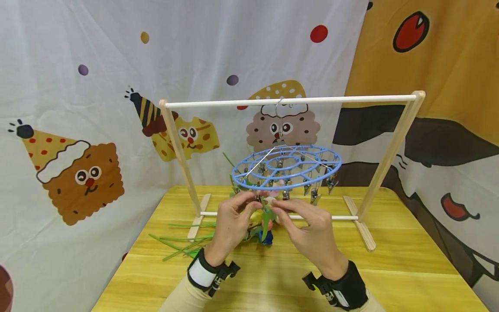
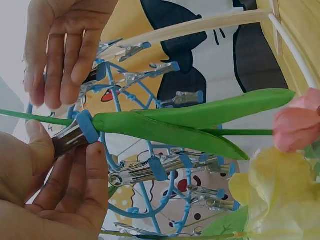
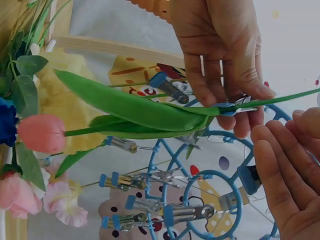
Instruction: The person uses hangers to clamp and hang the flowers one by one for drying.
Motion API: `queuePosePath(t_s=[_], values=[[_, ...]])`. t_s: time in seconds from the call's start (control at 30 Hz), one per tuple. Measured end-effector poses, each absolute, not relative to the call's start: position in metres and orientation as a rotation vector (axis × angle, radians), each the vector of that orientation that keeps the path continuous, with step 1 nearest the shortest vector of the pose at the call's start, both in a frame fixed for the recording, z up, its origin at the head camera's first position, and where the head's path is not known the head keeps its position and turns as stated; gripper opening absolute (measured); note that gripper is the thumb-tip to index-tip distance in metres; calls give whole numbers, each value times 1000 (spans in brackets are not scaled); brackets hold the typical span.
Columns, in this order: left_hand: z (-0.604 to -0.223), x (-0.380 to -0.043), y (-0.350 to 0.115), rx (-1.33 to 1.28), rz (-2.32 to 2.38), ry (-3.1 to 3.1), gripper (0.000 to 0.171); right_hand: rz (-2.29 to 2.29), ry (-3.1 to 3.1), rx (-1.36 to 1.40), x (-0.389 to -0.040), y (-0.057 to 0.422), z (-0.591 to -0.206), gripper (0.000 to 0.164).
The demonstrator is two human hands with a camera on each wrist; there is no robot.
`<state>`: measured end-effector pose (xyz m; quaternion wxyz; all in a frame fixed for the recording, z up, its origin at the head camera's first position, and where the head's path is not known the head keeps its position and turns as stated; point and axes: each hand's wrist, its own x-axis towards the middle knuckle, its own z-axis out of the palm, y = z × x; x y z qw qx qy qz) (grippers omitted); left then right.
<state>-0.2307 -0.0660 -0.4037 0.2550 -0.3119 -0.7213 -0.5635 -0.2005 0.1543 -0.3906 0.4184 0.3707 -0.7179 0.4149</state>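
My left hand (image 1: 234, 223) pinches a metal clip with blue tips (image 2: 75, 134) between thumb and fingers. The clip's tips are around the green stem of an artificial pink tulip (image 3: 42, 133), which hangs blossom-down with long leaves (image 2: 165, 125). My right hand (image 1: 312, 229) is close beside the clip and stem; its fingers (image 3: 280, 175) are extended with nothing held between them. Above both hands is a round blue hanger (image 1: 286, 169) with several metal clips dangling from it. A yellow flower (image 2: 277, 200) hangs near the tulip.
The hanger hooks onto the white rod (image 1: 218, 103) of a wooden rack (image 1: 177, 158) standing on the wooden table (image 1: 405, 268). Green stems (image 1: 181, 245) and a blue flower (image 1: 266, 237) lie on the table at the left. A patterned curtain (image 1: 187, 52) hangs behind.
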Motion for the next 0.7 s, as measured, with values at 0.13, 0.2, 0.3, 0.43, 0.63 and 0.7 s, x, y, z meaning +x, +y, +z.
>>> queuePosePath(t_s=[0.13,0.2,0.3,0.43,0.63,0.7], values=[[-404,-235,-70,-865,-1551,-1930,21,1051,-1815,920,-200,157,-396,37],[-405,-239,-72,-857,-1551,-1919,19,1046,-1838,910,-200,159,-400,35],[-405,-242,-77,-827,-1557,-1912,16,1047,-1879,902,-200,162,-407,33],[-405,-247,-82,-781,-1534,-1910,12,1073,-1933,891,-198,164,-417,33],[-407,-255,-88,-766,-1382,-1877,10,1085,-1980,880,-198,168,-429,32],[-408,-258,-90,-768,-1342,-1860,10,1074,-2000,874,-198,169,-433,32]])
